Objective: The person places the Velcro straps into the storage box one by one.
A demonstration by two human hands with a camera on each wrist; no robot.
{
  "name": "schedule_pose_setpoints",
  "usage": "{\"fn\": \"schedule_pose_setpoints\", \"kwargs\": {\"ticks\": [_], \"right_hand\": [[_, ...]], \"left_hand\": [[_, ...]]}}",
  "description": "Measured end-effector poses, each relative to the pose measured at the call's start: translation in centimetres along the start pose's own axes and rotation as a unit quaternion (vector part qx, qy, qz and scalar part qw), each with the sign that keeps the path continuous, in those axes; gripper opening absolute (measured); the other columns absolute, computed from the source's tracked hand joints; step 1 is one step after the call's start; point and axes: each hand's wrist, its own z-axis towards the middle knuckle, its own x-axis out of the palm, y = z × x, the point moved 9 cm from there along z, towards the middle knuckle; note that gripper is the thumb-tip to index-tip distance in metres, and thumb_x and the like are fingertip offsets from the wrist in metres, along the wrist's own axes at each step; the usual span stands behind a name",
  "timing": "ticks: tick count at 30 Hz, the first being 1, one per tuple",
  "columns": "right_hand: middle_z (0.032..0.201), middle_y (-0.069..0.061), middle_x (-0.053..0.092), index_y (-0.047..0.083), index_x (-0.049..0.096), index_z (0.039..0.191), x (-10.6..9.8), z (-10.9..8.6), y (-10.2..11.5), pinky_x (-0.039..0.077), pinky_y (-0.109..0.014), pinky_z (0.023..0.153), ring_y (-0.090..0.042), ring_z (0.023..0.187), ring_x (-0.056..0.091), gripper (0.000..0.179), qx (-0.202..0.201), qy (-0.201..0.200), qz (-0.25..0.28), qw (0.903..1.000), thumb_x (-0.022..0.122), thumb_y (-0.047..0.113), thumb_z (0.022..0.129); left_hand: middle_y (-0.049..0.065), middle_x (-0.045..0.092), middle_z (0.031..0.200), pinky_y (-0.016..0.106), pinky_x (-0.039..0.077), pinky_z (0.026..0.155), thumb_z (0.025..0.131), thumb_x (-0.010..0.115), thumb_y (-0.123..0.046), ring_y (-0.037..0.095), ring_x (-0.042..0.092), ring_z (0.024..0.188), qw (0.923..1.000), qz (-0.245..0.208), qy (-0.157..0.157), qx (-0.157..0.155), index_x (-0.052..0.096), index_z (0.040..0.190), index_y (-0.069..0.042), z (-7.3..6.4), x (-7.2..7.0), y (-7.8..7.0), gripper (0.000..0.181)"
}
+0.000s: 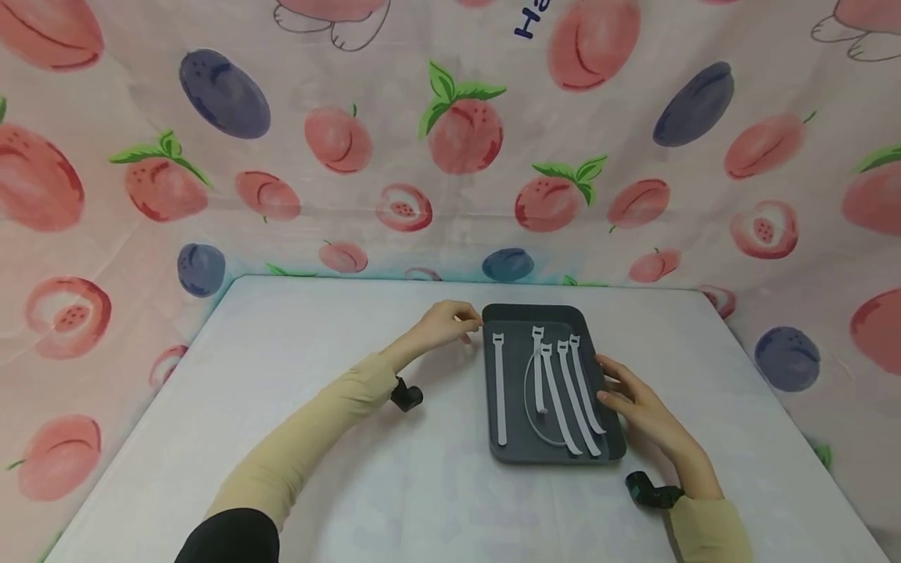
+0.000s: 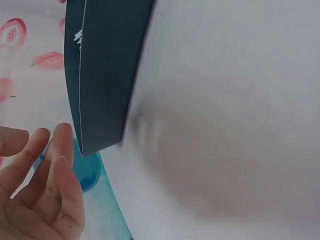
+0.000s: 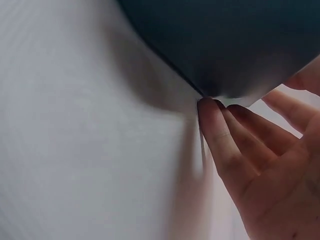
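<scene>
A dark grey rectangular tray (image 1: 514,452) lies on the white table, holding several white straps with slotted heads. One strap (image 1: 500,391) lies apart along the tray's left side; the others, such as this strap (image 1: 561,399), are grouped at the right. A thin pale loop (image 1: 528,391) curves among them. My left hand (image 1: 443,322) is by the tray's far left corner, fingers loosely bent and holding nothing; in the left wrist view its fingertips (image 2: 62,130) are close beside the corner. My right hand (image 1: 637,403) touches the tray's right side with nearly straight fingers (image 3: 215,125).
The white tabletop (image 1: 352,500) spreads around the tray on every side. A fruit-printed cloth (image 1: 281,234) hangs behind the table and along both sides. Small black cameras are worn on both wrists, such as the left wrist camera (image 1: 406,395).
</scene>
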Motion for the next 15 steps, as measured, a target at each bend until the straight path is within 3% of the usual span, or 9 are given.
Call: {"fn": "schedule_pose_setpoints", "kwargs": {"ticks": [7,15], "right_hand": [[0.152,-0.023,0.032,0.014,0.025,0.152,-0.8,0.8,1.1,0.035,-0.069,0.098,-0.049,0.131,0.042,0.06,-0.014,0.0,-0.066,0.9977,0.05,0.029,0.1],[0.153,-0.025,0.028,0.008,0.03,0.15,-2.1,1.0,3.2,0.027,-0.069,0.104,-0.049,0.138,0.028,0.059,-0.051,-0.021,-0.121,0.9912,0.052,0.027,0.099]], "left_hand": [[0.011,0.07,0.109,0.032,0.054,0.081,0.097,0.055,-0.02,0.026,0.072,0.087,0.9997,-0.004,-0.011,-0.02,0.067,0.113,-0.004,-1.9,-1.2,1.5,0.026],[0.007,0.069,0.111,0.034,0.052,0.081,0.096,0.056,-0.023,0.023,0.067,0.092,0.9975,0.056,-0.031,-0.028,0.066,0.114,-0.008,-5.7,-1.8,2.2,0.026]]}}
